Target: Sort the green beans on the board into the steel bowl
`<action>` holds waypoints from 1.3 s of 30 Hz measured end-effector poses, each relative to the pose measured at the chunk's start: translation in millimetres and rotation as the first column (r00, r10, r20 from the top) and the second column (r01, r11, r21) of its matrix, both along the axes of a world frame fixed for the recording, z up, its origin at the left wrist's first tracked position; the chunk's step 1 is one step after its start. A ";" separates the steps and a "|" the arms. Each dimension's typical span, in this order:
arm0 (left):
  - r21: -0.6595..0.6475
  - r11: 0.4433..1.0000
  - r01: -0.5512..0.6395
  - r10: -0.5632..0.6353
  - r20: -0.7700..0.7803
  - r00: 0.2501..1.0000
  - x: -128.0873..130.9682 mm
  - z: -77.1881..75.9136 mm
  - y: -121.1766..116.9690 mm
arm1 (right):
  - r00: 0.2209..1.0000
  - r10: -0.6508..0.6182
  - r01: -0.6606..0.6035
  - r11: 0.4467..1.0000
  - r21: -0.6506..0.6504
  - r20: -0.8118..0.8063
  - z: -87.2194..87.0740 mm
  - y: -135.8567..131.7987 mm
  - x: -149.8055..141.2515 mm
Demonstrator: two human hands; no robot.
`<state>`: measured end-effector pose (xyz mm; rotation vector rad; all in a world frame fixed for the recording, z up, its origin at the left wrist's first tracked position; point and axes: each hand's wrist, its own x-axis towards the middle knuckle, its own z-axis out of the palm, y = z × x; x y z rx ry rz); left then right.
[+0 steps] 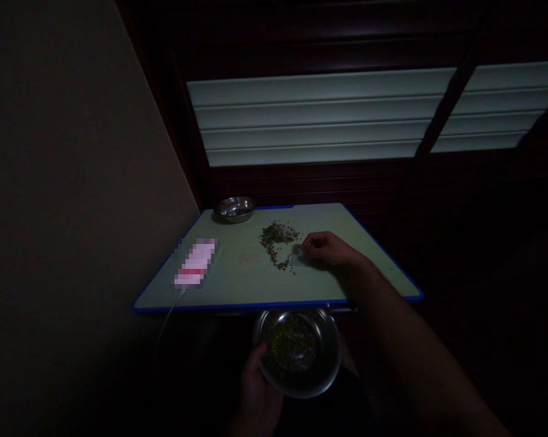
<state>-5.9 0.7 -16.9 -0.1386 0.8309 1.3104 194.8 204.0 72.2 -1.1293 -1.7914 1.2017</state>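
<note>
Grains: small, dark, greenish-brown grains (276,233) lie loose near the middle of the pale, blue-edged board (228,288), in a broad far patch with a thinner tail.
Direction: the spread's long axis runs roughly from the far side towards the person; the tail curves nearer and ends beside the right hand.
Right hand: the hand (331,249) comes in over the board's right side, fingers curled and nearly closed in a pinch. It appears to grip a pale, see-through piece (297,259), held low by the tail, probably so its edge can reach the grains. Exact shape: too dim to tell.
Left hand: the hand (261,394) is partly closed on the large metal bowl (331,349), thumb at the rim, likely to steady it.
Large bowl: just below the board's near edge, mouth up, holding more greenish grains (292,346); that spot seems chosen to keep its opening close to the board.
Far left corner: a smaller metal bowl (236,216), apparently set out of the hands' way.
Left side: a lit, pixelated phone-like rectangle (196,263), slanting, with a pale cable (167,318) hanging over the edge.
</note>
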 end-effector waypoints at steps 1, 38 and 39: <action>0.000 1.000 -0.002 0.002 0.000 1.000 -0.1 -0.3 0.2 | 1.000 -0.001 0.001 1.000 0.001 -0.002 -0.1 0.1 0.1; -0.030 0.999 -0.015 0.016 0.033 0.999 0.8 6.2 0.8 | 0.999 -0.027 0.027 1.000 -0.011 -0.022 6.8 -6.0 -4.1; -0.029 1.000 -0.011 0.012 0.031 0.999 0.7 5.5 0.8 | 1.000 -0.021 0.021 1.000 -0.008 -0.021 6.7 -6.0 -4.2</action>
